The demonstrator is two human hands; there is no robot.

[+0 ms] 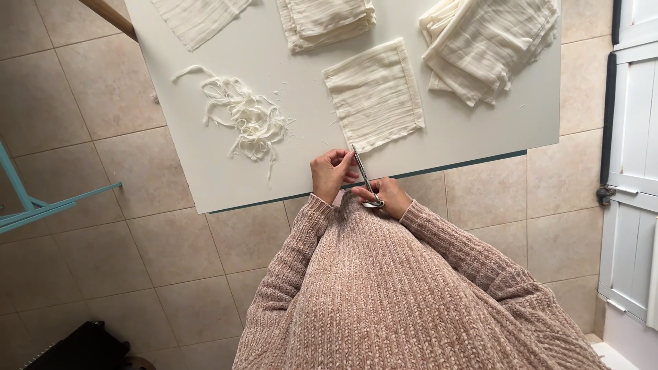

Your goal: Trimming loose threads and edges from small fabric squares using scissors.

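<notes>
A single square of cream, crinkled cloth lies flat on the white desk, near its front edge and a little right of the middle, with its near corner just beyond the person's hands. The right hand sits at the front edge of the desk, its fingers closed through the handles of a pair of metal scissors; the blades point away from the body toward the near edge of the cloth, and whether the tips touch the cloth cannot be told. The left hand rests just beside the blades on their left, fingers curled with the tips drawn together at the cloth's near corner; whether they pinch anything is too small to tell. Both wrists come out of the sleeves of a pinkish ribbed knit sweater. Toward the left side of the desk lies a loose tangle of cream trimmings and threads. Along the far edge lie more folded cream cloths: one at the far left, a small stack in the middle, and a larger, fanned stack toward the far right corner. Beige floor tiles surround the desk.
</notes>
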